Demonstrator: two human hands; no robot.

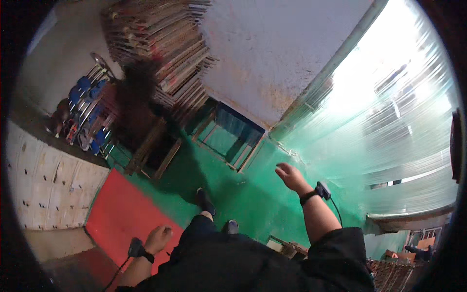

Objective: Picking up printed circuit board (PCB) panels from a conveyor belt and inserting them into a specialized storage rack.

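My right hand is held out over the green floor, ahead and to the right. Its fingers are slightly bent with the thumb side apart, and nothing shows in it. Low on the left, my left hand hangs over a red floor area. Its fingers are loosely curled in, with no object visible. Each wrist wears a black strap with a small device and a cable. Both hands are apart from everything around them. My shoes show on the floor below.
Stacked wooden frames lean by the far wall, partly behind a dark blurred shape. A low blue-topped stand is ahead. White lockers and a shoe rack line the left. A clear plastic curtain hangs right.
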